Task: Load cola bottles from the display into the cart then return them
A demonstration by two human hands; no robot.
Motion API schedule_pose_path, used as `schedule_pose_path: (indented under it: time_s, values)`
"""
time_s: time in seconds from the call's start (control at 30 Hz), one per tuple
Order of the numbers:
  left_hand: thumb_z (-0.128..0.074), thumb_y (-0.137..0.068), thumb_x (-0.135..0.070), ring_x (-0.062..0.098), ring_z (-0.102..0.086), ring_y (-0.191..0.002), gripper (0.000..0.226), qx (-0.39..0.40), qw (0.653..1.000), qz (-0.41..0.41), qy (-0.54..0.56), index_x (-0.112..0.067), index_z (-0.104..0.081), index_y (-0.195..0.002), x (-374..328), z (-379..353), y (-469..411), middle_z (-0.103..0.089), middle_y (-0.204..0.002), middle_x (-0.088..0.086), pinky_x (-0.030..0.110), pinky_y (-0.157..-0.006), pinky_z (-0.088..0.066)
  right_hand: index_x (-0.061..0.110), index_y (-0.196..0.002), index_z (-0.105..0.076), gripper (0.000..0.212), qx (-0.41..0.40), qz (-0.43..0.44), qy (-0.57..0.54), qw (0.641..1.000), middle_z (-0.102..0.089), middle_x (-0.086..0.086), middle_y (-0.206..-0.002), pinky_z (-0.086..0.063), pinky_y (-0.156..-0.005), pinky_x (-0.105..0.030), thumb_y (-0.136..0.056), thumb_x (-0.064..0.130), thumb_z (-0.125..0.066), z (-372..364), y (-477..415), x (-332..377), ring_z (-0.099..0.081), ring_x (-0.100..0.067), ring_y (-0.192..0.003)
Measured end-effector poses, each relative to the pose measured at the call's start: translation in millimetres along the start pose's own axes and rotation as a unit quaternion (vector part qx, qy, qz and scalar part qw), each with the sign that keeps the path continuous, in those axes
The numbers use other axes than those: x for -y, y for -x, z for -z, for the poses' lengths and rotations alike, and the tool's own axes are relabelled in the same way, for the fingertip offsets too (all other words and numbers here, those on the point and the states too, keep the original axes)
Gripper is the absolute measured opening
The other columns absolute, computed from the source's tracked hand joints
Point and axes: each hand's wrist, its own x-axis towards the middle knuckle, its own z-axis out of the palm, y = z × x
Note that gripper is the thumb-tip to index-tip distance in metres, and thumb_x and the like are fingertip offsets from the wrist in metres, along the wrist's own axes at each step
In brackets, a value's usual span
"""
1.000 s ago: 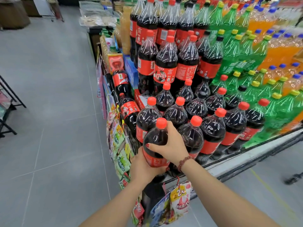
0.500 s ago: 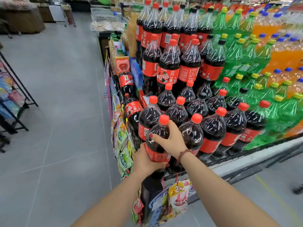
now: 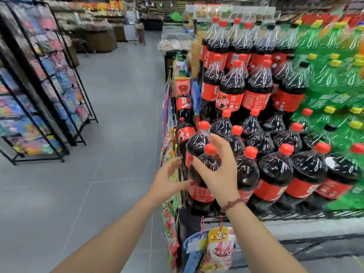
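a shopper's two bare hands frame a large cola bottle [image 3: 202, 174] at the near left corner of a supermarket drinks display [image 3: 295, 214], in the centre of the frame. the bottle stands upright on the lowest shelf, its red cap at centre and its red label low on the body, shoulder to shoulder with the next cola bottle to its right.

the right hand [image 3: 218, 174], a beaded bracelet [image 3: 233, 203] at its wrist, is spread wide in front of the bottle's upper half, fingers apart and not clamped; whether the palm touches the plastic cannot be told from this angle. the left hand [image 3: 169, 180], just left of centre, is likewise open with fingers splayed; its fingertips reach the bottle's left side at label height, though contact is unclear.

behind the bottle, more cola bottles [image 3: 275, 170] with red caps rise in tiers toward the upper right of the frame, and green soda bottles [image 3: 332, 79] with yellow caps fill the right edge, blurred. hanging snack packets [image 3: 220, 251] dangle from the shelf front at lower centre, and more packets line the display's left end. a black wire rack [image 3: 45, 91] of colourful goods stands at the left of the frame across a grey tiled floor [image 3: 118, 115]. no cart is visible.
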Motion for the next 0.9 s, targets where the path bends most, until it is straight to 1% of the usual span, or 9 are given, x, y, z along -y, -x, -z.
schedule_pose_path:
  time_s: [0.1,0.23,0.3,0.37,0.43,0.67,0.73,0.83,0.9]
  values:
    - [-0.085,-0.067,0.001,-0.005,-0.053,-0.114,0.071,-0.034,0.999,-0.013,0.02,-0.025,-0.05,-0.124,-9,23,8,-0.058,-0.119,-0.014,0.0,-0.088,-0.038,0.018,-0.13,-0.05,0.061,0.041,-0.014,-0.051,0.998,-0.052,0.008,-0.132,-0.035,-0.102,-0.011,-0.076,0.011,-0.078,-21,-5,10,-0.047,0.003,-0.123]
    - [-0.087,-0.066,-0.004,-0.008,-0.054,-0.111,0.071,-0.068,0.997,-0.026,0.017,-0.028,-0.051,-0.123,-16,57,8,-0.061,-0.119,-0.011,0.001,-0.09,-0.039,0.02,-0.135,-0.046,0.069,0.068,-0.067,-0.078,0.992,-0.05,0.007,-0.136,-0.036,-0.108,-0.023,-0.075,0.017,-0.079,-56,-10,7,-0.046,-0.002,-0.126]
    - [-0.086,-0.066,-0.002,-0.006,-0.055,-0.109,0.073,-0.08,0.996,-0.03,0.024,-0.02,-0.051,-0.127,-15,76,2,-0.061,-0.118,-0.009,0.001,-0.089,-0.039,0.023,-0.133,-0.046,0.068,0.072,-0.089,-0.091,0.989,-0.051,0.009,-0.134,-0.035,-0.108,-0.025,-0.075,0.014,-0.079,-74,-12,2,-0.046,-0.002,-0.125]
    - [-0.085,-0.067,0.0,0.001,-0.056,-0.111,0.075,-0.087,0.995,-0.039,0.024,-0.012,-0.051,-0.132,-11,97,-6,-0.06,-0.121,-0.003,0.001,-0.091,-0.038,0.022,-0.132,-0.047,0.066,0.076,-0.093,-0.082,0.989,-0.052,0.007,-0.133,-0.036,-0.107,-0.024,-0.075,0.011,-0.079,-93,-16,-2,-0.048,-0.003,-0.124]
    - [-0.085,-0.068,-0.001,0.005,-0.056,-0.116,0.074,-0.091,0.994,-0.046,0.028,-0.01,-0.052,-0.134,-4,119,-18,-0.06,-0.126,-0.001,0.002,-0.094,-0.037,0.02,-0.131,-0.047,0.066,0.077,-0.094,-0.071,0.99,-0.053,0.005,-0.132,-0.037,-0.106,-0.025,-0.075,0.01,-0.079,-113,-24,-5,-0.049,-0.006,-0.123]
    - [-0.085,-0.069,-0.004,0.001,-0.057,-0.109,0.064,-0.083,0.993,-0.065,0.055,-0.023,-0.054,-0.121,28,204,-77,-0.061,-0.117,-0.009,0.003,-0.093,-0.04,0.027,-0.126,-0.048,0.063,0.056,-0.1,-0.025,0.993,-0.054,0.005,-0.13,-0.039,-0.107,-0.033,-0.074,0.011,-0.08,-203,-54,-26,-0.051,-0.009,-0.122]
    - [-0.085,-0.069,-0.007,0.002,-0.058,-0.11,0.062,-0.076,0.993,-0.059,0.062,-0.022,-0.054,-0.121,38,227,-94,-0.061,-0.115,-0.011,0.005,-0.094,-0.04,0.025,-0.126,-0.048,0.062,0.046,-0.118,-0.022,0.992,-0.053,0.004,-0.131,-0.039,-0.106,-0.027,-0.075,0.012,-0.08,-228,-63,-30,-0.051,-0.008,-0.121]
    - [-0.084,-0.073,-0.013,0.006,-0.059,-0.112,0.056,-0.071,0.994,-0.053,0.062,-0.024,-0.056,-0.12,51,254,-123,-0.063,-0.117,-0.009,0.008,-0.093,-0.042,0.019,-0.129,-0.052,0.059,0.033,-0.125,0.002,0.992,-0.055,0.007,-0.128,-0.037,-0.091,-0.003,-0.077,0.013,-0.078,-253,-77,-34,-0.051,0.008,-0.112]
    - [-0.083,-0.074,-0.016,0.003,-0.06,-0.11,0.052,-0.06,0.995,-0.049,0.06,-0.028,-0.057,-0.117,59,262,-143,-0.064,-0.116,-0.011,0.007,-0.09,-0.042,0.02,-0.13,-0.053,0.058,0.034,-0.134,0.02,0.99,-0.056,0.012,-0.125,-0.037,-0.086,-0.001,-0.077,0.015,-0.077,-264,-86,-41,-0.049,0.012,-0.111]
